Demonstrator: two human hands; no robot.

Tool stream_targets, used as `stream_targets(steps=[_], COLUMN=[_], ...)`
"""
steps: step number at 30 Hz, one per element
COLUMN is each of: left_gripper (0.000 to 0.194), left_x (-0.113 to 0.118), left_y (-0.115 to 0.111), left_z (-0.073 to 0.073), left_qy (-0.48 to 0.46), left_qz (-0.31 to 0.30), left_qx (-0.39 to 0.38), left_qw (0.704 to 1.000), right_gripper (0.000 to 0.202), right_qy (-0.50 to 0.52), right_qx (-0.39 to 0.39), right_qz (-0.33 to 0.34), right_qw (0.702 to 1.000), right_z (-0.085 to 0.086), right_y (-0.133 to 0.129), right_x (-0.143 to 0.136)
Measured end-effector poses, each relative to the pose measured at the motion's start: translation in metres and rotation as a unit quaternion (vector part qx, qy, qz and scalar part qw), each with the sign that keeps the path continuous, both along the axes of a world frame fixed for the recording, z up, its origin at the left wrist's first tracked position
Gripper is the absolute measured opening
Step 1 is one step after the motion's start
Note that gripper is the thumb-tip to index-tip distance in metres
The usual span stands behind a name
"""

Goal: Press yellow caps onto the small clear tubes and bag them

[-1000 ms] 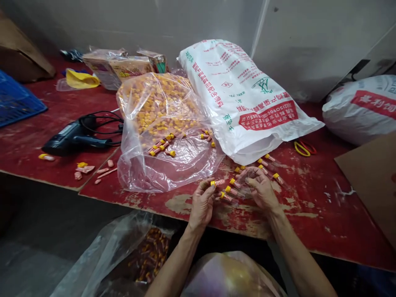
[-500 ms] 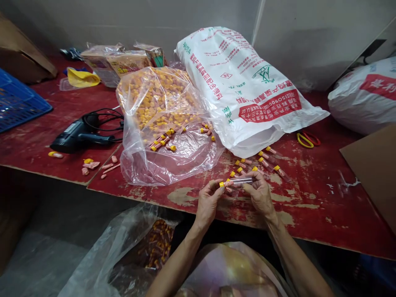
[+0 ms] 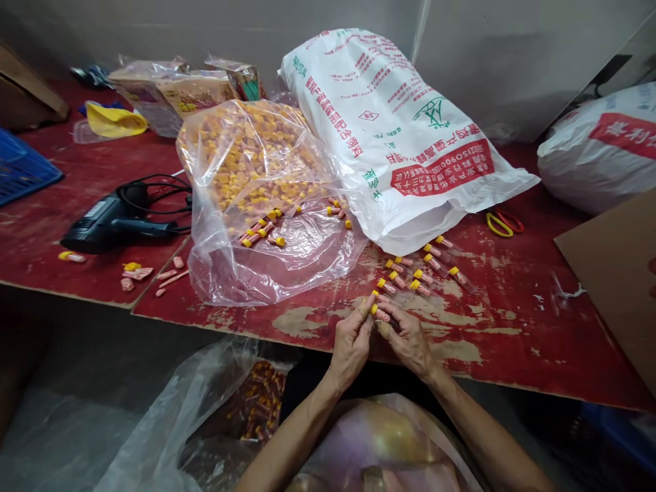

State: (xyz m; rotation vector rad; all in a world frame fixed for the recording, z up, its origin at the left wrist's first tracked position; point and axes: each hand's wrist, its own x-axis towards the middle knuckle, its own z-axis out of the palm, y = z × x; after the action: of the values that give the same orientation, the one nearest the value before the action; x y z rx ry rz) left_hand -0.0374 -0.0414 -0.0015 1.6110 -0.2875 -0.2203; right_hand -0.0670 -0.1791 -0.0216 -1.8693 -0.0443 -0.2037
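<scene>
My left hand (image 3: 352, 338) pinches the yellow-capped end of a small clear tube (image 3: 380, 313) with pink-and-white bits inside. My right hand (image 3: 407, 338) has its fingers closed round the tube's other end, close beside my left hand. Both are over the table's front edge. Just beyond them, several similar capped tubes (image 3: 421, 288) lie scattered on the worn red table (image 3: 302, 321). A large clear plastic bag (image 3: 256, 164) full of yellow-capped tubes lies further back, with some loose tubes (image 3: 264, 229) on its mouth.
A white printed sack (image 3: 379, 116) lies behind the tubes. Yellow-and-red scissors (image 3: 499, 223) and cardboard (image 3: 615, 266) are at right. A dark heat gun (image 3: 110, 220), a blue crate (image 3: 25, 167) and loose pink pieces (image 3: 138, 273) are at left. Below hangs an open bag (image 3: 158, 417) of tubes.
Both hands have come closer together around the tube. The long clear sleeve that stuck out between them is now mostly covered by my right hand. The view has shifted slightly.
</scene>
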Motion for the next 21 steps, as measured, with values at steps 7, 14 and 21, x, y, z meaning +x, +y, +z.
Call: stream_targets(steps=[7,14,21], left_gripper=[0.033,0.028,0.037], left_x=[0.000,0.005,-0.012], left_y=[-0.010,0.009,-0.004], left_z=[0.006,-0.016,-0.018], left_qy=[0.042,0.112,0.186], left_qz=[0.022,0.162,-0.156], left_qx=[-0.051,-0.074,-0.052], left_qw=[0.998,0.978,0.969], right_gripper=[0.032,0.030,0.024], right_qy=[0.062,0.216,0.308], right_qx=[0.049,-0.405,-0.623], right_qz=[-0.020,0.005,0.066], right_qw=[0.997,0.888,0.716], right_z=[0.007,0.041,0.032], right_y=[-0.027,-0.126,-0.128], right_x=[-0.011,-0.042,-0.041])
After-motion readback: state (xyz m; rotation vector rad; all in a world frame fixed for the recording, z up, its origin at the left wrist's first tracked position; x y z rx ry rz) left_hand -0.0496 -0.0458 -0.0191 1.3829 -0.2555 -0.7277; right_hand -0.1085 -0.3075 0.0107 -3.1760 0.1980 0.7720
